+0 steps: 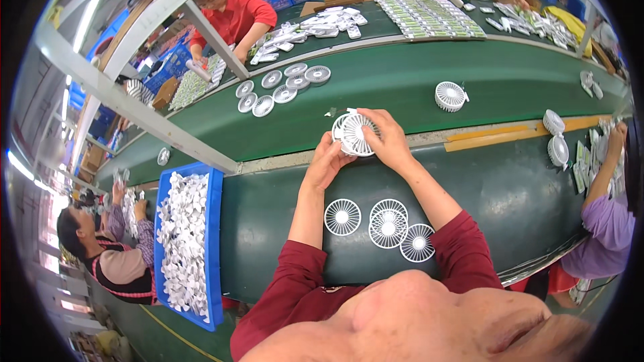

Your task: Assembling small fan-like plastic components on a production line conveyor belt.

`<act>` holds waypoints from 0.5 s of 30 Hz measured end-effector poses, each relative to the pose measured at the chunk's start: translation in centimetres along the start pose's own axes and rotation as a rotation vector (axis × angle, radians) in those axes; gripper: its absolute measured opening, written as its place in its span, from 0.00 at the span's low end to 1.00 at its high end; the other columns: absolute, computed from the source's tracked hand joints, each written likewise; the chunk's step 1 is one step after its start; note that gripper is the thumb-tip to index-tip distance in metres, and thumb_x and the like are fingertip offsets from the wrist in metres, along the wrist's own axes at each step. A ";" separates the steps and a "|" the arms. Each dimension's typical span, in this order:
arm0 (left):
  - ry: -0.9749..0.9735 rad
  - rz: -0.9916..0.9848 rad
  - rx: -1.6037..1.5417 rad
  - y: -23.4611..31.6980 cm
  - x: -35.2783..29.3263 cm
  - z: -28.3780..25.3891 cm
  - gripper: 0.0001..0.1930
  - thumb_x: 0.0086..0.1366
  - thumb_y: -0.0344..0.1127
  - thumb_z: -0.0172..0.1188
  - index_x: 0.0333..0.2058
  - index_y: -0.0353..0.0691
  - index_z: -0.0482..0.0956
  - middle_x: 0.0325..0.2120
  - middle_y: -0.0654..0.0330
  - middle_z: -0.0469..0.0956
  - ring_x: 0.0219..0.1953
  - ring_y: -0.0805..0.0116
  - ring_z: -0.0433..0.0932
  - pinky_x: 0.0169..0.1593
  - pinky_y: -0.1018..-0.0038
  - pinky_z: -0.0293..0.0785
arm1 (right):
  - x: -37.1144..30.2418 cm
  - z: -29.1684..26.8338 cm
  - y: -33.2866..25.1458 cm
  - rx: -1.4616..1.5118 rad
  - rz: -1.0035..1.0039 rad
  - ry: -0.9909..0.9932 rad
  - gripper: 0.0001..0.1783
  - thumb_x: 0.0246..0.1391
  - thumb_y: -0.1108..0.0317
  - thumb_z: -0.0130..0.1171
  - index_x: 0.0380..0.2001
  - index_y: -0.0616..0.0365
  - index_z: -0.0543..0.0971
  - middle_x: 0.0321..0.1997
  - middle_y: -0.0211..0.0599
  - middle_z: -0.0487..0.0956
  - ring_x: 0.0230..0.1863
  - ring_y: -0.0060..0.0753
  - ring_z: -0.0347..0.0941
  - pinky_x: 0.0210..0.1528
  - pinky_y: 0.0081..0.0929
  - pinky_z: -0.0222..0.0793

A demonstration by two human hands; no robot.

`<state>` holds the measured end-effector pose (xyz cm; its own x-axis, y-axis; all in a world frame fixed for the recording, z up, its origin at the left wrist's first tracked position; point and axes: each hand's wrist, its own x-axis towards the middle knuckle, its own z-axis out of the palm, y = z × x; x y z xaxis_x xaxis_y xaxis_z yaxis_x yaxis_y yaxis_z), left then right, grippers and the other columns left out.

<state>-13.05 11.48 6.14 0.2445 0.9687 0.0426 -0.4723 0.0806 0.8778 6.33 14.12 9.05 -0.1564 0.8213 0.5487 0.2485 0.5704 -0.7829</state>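
Observation:
Both my hands hold a round white fan grille [356, 135] above the table edge nearest the belt. My left hand [326, 163] has its fingers curled round the lower left rim. My right hand [389, 142] grips the right side, the thumb lying across the front. A second white rim shows behind the first at the left, so there seem to be two parts together. On the dark green table below lie several loose fan grilles: one single grille [342, 217] at the left, overlapping grilles [388, 228] in the middle, and another grille [417, 243] near my right forearm.
A blue bin [216, 241] full of small white fan blades [182, 241] stands left. Across the green conveyor belt [376, 74] lie several grey-white rings [284, 94] and a fan head [450, 96]. A metal post [194, 141] rises at left. Co-workers sit on both sides and opposite.

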 end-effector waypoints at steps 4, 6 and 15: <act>-0.016 0.028 -0.007 -0.6 0.0 -1.0 0.30 0.68 0.49 0.57 0.63 0.46 0.60 0.53 0.63 0.73 0.51 0.70 0.76 0.49 0.69 0.78 | 0.1 0.3 -0.1 -0.050 -0.094 -0.020 0.21 0.59 0.68 0.53 0.56 0.55 0.75 0.52 0.46 0.77 0.53 0.48 0.73 0.57 0.38 0.67; -0.059 -0.012 -0.041 -0.4 0.3 -1.3 0.38 0.64 0.61 0.58 0.65 0.45 0.61 0.60 0.60 0.70 0.59 0.64 0.72 0.58 0.63 0.73 | 0.1 0.1 -0.2 -0.031 -0.095 -0.106 0.22 0.60 0.67 0.52 0.57 0.55 0.74 0.53 0.46 0.77 0.55 0.49 0.70 0.59 0.39 0.64; -0.021 0.010 -0.148 -1.5 0.1 0.1 0.38 0.62 0.56 0.63 0.65 0.47 0.61 0.62 0.59 0.67 0.64 0.59 0.66 0.65 0.54 0.63 | -1.0 2.1 1.1 -0.031 -0.003 -0.072 0.20 0.62 0.66 0.50 0.57 0.54 0.75 0.57 0.46 0.74 0.57 0.51 0.67 0.61 0.40 0.62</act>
<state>-12.20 11.45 4.91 0.2559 0.9647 0.0626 -0.5940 0.1058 0.7975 4.71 13.97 7.02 -0.2249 0.8191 0.5277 0.2772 0.5730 -0.7713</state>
